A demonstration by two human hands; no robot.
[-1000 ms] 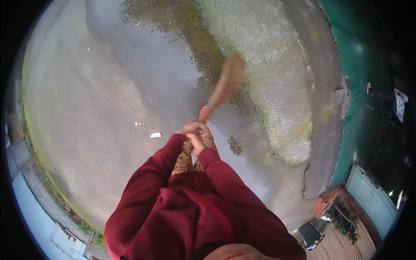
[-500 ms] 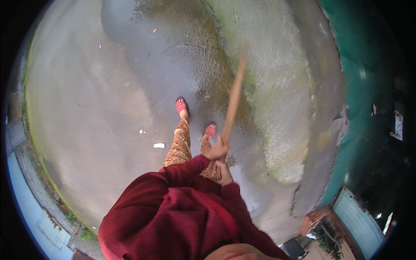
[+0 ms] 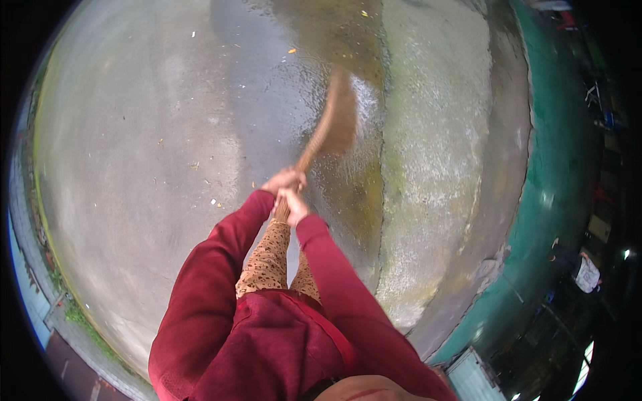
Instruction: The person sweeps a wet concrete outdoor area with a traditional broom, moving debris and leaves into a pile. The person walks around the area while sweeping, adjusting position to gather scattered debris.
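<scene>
A straw broom (image 3: 332, 123) points away from me over wet concrete, its bristle head blurred by motion. My left hand (image 3: 283, 180) grips the handle near its top. Just below it, my right hand (image 3: 292, 206) is closed on the handle's end. Both arms wear dark red sleeves and stretch out in front of my body. Patterned tan trousers show beneath my hands; my feet are hidden.
The wet concrete ground (image 3: 167, 134) has small scattered bits of litter. A puddle with muddy, greenish water (image 3: 348, 40) lies ahead. A raised rough concrete strip (image 3: 435, 167) runs on the right, bordered by a teal wall (image 3: 555, 174). Grass edges the left rim.
The broom has swung from pointing right-forward to straight ahead with its head blurred. My hands moved up and away from my body, and my sandalled feet are now hidden.
</scene>
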